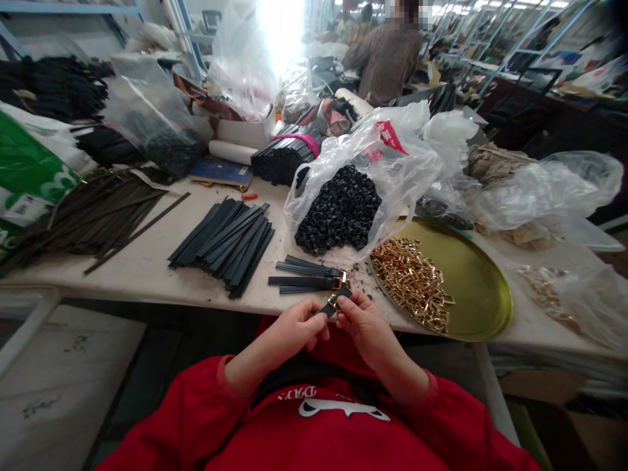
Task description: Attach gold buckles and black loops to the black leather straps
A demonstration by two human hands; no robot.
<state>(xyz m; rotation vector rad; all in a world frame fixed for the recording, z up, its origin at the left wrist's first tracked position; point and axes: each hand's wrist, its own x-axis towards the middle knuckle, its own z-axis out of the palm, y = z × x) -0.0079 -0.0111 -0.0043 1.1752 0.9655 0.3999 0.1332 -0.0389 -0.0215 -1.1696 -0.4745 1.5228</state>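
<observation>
My left hand (297, 327) and my right hand (366, 327) meet at the table's front edge, both closed on one dark strap with a gold buckle (336, 301) held between the fingertips. Just beyond them lie a few finished straps with buckles (307, 275). A stack of plain dark straps (226, 242) is spread to the left. A round gold tray (481, 288) to the right holds a heap of gold buckles (409, 278). An open plastic bag of small black loops (341, 209) sits behind the hands.
Long dark strips (83, 216) lie at the far left beside a green-and-white bag (24, 170). Clear plastic bags (544, 190) crowd the right side. Another person (387, 55) stands at the back among metal shelving.
</observation>
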